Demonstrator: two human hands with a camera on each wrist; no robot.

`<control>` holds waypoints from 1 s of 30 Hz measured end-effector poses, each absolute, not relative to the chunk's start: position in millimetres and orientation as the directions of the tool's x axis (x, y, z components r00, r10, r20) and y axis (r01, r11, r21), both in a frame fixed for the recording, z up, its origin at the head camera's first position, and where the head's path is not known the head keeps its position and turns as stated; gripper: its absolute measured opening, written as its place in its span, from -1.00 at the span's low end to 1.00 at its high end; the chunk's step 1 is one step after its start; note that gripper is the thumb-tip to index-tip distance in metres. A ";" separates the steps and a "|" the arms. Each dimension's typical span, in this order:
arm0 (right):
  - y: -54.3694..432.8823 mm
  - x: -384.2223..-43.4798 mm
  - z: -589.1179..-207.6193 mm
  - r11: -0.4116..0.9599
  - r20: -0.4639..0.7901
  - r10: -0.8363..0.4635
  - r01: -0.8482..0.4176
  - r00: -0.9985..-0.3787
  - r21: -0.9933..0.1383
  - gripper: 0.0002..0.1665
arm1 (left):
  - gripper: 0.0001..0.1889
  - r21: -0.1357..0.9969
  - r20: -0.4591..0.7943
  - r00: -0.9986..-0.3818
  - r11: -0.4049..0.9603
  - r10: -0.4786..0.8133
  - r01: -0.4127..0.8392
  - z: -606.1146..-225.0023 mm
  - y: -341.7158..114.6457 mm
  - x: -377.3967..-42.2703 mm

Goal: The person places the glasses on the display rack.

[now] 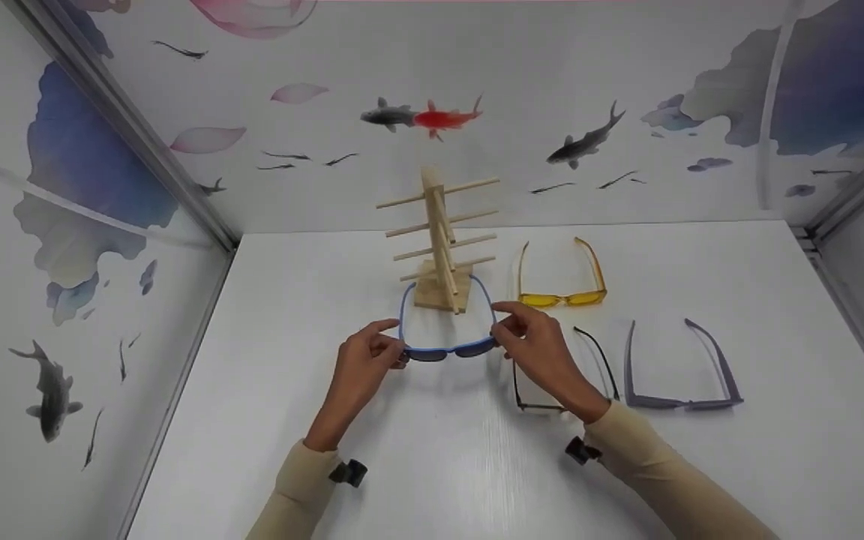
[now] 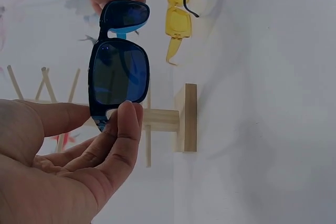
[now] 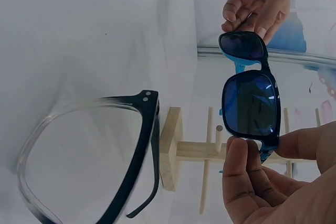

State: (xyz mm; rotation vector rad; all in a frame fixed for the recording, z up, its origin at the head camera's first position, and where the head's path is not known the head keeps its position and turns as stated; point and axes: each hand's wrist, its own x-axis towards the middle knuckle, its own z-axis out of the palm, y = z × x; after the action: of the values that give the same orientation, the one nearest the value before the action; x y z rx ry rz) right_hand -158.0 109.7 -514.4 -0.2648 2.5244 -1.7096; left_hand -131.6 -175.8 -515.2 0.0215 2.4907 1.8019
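Observation:
Blue-framed sunglasses [image 1: 447,351] with dark lenses are held up in front of a wooden glasses rack [image 1: 443,247], arms pointing toward it. My left hand [image 1: 364,356] pinches the left hinge corner between thumb and fingers. At the opposite corner my right hand [image 1: 541,341] pinches the frame near the hinge. Both wrist views show the dark lenses [image 2: 121,72] between the two hands. The rack has an upright post, several crossing pegs and a square base [image 3: 170,148]; its pegs carry no glasses.
Yellow glasses [image 1: 563,299] lie right of the rack. Black-and-clear glasses [image 1: 541,407] rest partly under my right hand, and grey-purple glasses [image 1: 683,403] lie farther right. The white table [image 1: 267,450] meets printed walls [image 1: 312,195] at the back and left.

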 end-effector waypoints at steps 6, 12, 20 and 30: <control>113.8 -168.7 -515.7 0.357 0.041 -0.196 -0.110 -0.980 -0.927 -0.55 | -0.55 0.954 -0.046 -0.998 0.299 0.050 -0.029 -518.4 -172.5 -140.5; 111.6 -180.6 -518.0 0.355 0.040 -0.211 -0.114 -0.977 -0.928 -0.54 | -0.55 0.957 -0.041 -0.999 0.286 0.006 -0.037 -523.7 -172.4 -149.0; 107.3 -190.5 -525.2 0.319 0.042 -0.218 -0.112 -0.975 -0.941 -0.53 | -0.57 0.959 -0.015 -0.999 0.283 -0.029 -0.023 -530.5 -171.7 -155.9; 107.1 -203.4 -516.6 0.347 0.037 -0.216 -0.113 -0.976 -0.931 -0.52 | -0.58 0.954 0.005 -1.000 0.301 -0.031 -0.004 -525.4 -170.2 -173.6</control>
State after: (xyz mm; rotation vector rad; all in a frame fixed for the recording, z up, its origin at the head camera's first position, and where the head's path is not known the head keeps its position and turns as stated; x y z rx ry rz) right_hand -203.4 107.1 -516.6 -0.3057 2.5020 -1.7170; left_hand -173.6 -170.2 -525.4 -0.0349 2.5515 1.8710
